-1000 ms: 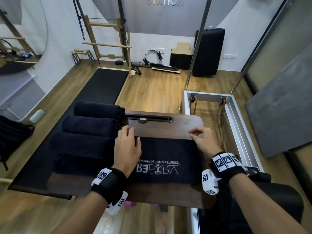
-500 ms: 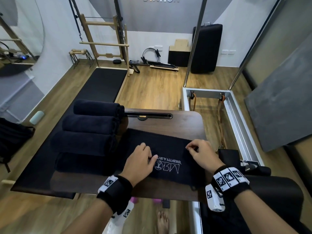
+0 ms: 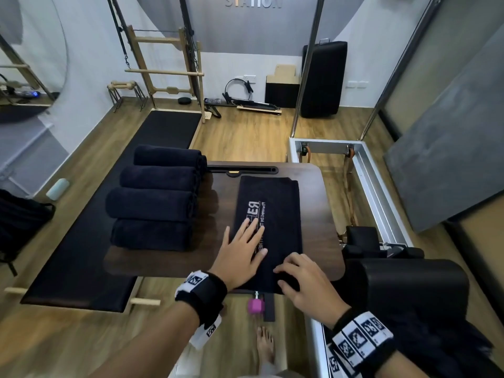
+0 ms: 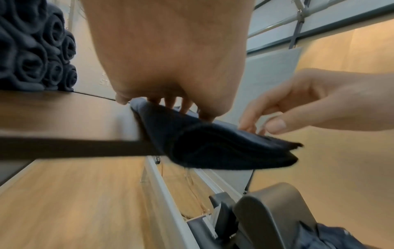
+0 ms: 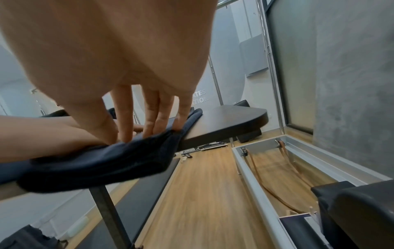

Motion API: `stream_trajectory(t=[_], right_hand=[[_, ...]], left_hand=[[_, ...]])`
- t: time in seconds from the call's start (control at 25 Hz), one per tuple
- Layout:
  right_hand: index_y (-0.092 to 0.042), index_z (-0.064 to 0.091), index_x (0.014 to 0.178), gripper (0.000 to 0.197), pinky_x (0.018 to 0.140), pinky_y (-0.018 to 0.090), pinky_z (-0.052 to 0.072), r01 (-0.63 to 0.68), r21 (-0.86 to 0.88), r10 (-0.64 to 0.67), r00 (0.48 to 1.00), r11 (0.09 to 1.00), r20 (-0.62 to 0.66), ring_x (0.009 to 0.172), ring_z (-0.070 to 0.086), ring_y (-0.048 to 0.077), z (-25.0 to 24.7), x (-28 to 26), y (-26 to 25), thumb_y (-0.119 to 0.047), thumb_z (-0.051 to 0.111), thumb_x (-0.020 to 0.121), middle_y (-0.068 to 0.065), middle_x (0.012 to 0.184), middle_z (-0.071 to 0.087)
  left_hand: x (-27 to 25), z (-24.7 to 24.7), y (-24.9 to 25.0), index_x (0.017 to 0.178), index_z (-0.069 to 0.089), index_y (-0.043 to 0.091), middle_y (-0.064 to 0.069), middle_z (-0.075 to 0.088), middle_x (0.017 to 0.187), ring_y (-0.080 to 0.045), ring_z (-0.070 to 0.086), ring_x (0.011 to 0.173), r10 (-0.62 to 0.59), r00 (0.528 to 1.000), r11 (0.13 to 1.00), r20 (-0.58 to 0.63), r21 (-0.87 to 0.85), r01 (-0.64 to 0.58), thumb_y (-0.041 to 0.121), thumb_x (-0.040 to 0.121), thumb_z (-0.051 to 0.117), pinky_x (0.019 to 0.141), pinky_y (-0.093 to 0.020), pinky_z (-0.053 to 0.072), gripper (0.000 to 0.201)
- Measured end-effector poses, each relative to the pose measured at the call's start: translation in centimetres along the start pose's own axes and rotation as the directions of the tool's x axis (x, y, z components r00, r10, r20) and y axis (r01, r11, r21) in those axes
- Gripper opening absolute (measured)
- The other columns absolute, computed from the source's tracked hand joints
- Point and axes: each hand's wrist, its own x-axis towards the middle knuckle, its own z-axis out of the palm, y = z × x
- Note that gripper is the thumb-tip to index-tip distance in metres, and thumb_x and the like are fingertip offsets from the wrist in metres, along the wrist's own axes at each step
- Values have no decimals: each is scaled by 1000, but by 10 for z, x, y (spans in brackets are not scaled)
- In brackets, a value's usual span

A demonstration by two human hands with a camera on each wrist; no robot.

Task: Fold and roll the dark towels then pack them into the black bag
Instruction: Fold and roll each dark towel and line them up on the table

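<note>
A dark towel (image 3: 278,208) with white lettering lies folded into a long strip on the wooden table (image 3: 319,214), its near end overhanging the front edge. My left hand (image 3: 242,246) lies flat on its near half, fingers spread. My right hand (image 3: 302,279) touches the near end from above with bent fingertips. The wrist views show the overhanging layered end (image 4: 213,148) (image 5: 95,165) under both hands' fingers (image 5: 149,121). Several rolled dark towels (image 3: 155,203) sit side by side on the table's left part. A black bag (image 3: 19,222) lies on the floor at the far left.
A metal reformer frame (image 3: 376,181) and a black padded block (image 3: 409,282) stand close on the right. A long black mat (image 3: 81,255) runs under the table's left side. A pink dumbbell (image 3: 255,305) and my bare foot (image 3: 266,342) are below the front edge.
The towel lay crosswise before; now it is a narrower strip running away from me. Both hands have come back to its near end.
</note>
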Motion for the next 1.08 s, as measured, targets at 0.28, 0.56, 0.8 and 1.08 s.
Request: stream_trajectory(t=[0.28,0.56,0.8,1.08], right_hand=[[-25,56,141,66,103,37,44,34,-297,-59,995,954,-78,127,49,19,23,-32,-9,-50,74,83,-1,132,49],[-17,68,123,46,94,40,51,14,-364,-107,966,931,-236,111,65,22,24,-25,-15,-2,70,80,-1,119,66],[-25,62,124,22,102,37,42,27,-167,-71,961,986,-266,107,62,14,10,-20,-11,-30,57,103,-13,114,65],[-20,60,135,34,99,39,46,19,-350,-88,979,937,-182,113,62,19,13,-19,-13,-16,52,102,-5,123,65]], left_hand=[[-75,24,-10,170,3,27,12,-11,176,-9,-19,160,118,992,990,-35,77,-115,81,96,42,130,-49,-5,100],[-88,15,-16,119,59,19,8,46,151,-9,39,147,106,948,952,-301,-245,-184,-10,88,66,118,-45,42,44],[-84,1,-17,98,78,18,15,65,104,-10,54,102,11,922,947,-386,-293,-134,21,95,77,87,-42,47,4],[-63,-12,-18,103,75,17,2,71,93,-19,65,92,-319,931,791,-176,-591,159,28,95,78,92,-44,54,14]])
